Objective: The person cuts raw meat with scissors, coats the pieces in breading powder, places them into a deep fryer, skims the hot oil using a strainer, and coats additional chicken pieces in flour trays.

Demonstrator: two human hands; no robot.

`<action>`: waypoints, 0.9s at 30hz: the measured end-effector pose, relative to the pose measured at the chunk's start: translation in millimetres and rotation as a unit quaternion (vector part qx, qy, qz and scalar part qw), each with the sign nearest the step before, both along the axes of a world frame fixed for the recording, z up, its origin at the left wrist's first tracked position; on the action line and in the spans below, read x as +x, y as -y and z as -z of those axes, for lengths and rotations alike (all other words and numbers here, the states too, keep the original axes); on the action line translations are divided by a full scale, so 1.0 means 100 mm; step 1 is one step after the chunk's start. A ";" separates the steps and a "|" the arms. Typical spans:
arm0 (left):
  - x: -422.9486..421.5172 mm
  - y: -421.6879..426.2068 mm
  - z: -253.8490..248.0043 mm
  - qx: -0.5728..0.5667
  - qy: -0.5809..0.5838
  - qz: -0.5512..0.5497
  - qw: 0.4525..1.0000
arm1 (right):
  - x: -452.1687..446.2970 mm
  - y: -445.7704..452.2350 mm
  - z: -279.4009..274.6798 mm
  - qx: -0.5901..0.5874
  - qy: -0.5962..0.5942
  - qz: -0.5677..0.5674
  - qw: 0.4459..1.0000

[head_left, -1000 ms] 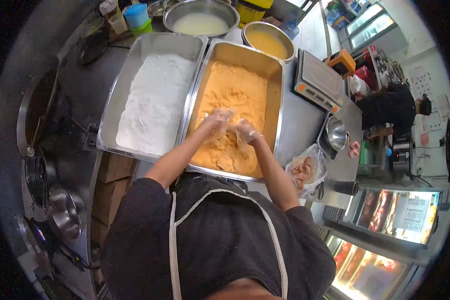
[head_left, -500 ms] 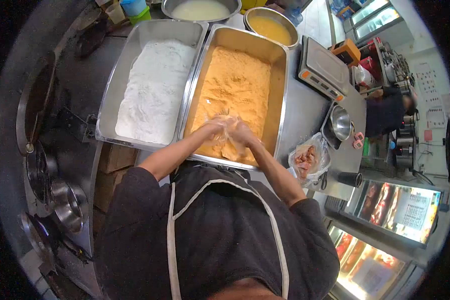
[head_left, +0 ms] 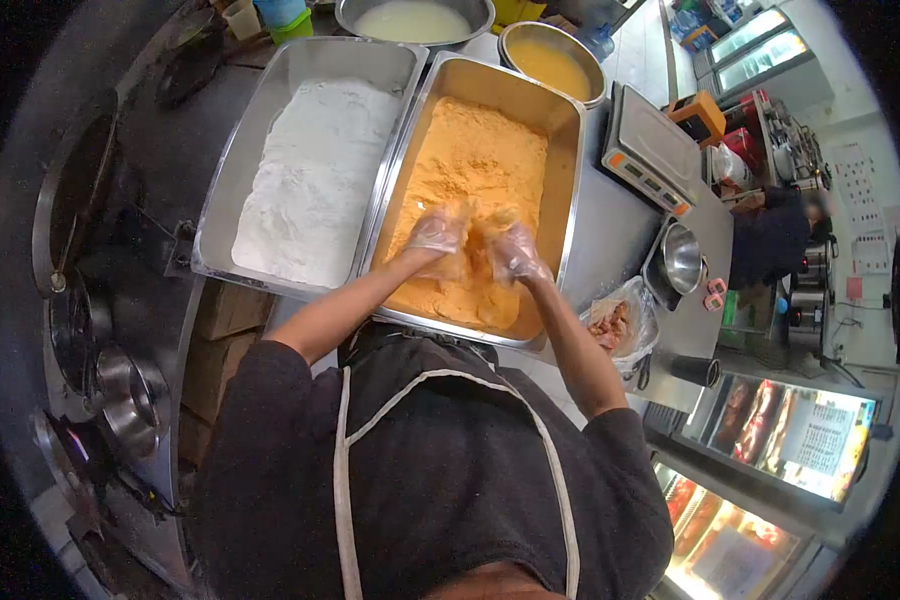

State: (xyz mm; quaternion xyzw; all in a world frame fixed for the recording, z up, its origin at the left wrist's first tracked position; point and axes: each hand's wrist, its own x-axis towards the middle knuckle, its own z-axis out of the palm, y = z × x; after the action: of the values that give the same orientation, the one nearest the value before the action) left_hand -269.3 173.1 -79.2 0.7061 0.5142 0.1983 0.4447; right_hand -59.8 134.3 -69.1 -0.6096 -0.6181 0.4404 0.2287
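Both of my hands wear clear plastic gloves and work in a deep steel pan point(head_left: 576, 150) of orange powder point(head_left: 480, 140). My left hand point(head_left: 440, 235) is low in the powder, its fingertips coated orange and blurred. A short way to the right, my right hand point(head_left: 515, 250) rests at the powder with its fingers bent downward and partly hidden. Between and below the hands the orange powder is lumpy. Whether either hand grips anything does not show. Against this pan's left side stands a second steel pan point(head_left: 220, 215) with white powder point(head_left: 315, 180).
Behind the pans are a bowl of pale liquid point(head_left: 410, 22) and a bowl of yellow liquid point(head_left: 550, 62). To the right sit a scale point(head_left: 650, 150), a steel bowl point(head_left: 681, 258), a bag of meat pieces point(head_left: 615, 325) and a black cup point(head_left: 695, 371). Another person point(head_left: 770, 235) stands farther off.
My hands were close together near the pan's front middle; now they are apart, the right one farther right. The whole view has shifted slightly.
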 end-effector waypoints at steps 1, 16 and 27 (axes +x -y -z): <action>-0.05 0.02 0.06 0.027 0.048 0.028 0.998 | 0.02 0.01 0.05 -0.006 -0.027 -0.018 0.999; -0.04 0.31 0.29 -0.393 0.382 -0.011 0.836 | -0.43 0.38 -0.45 -0.193 -0.134 -0.075 0.969; -0.15 -0.26 -0.30 0.139 -0.201 0.177 0.953 | -0.29 0.08 -1.01 -0.013 0.145 -0.057 0.988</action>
State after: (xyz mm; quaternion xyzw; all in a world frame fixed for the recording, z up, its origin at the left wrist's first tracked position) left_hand -284.6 199.4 -48.7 0.8657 0.4273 0.0400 0.2577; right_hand -89.2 126.0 32.2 -0.6335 -0.6727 0.3681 0.1031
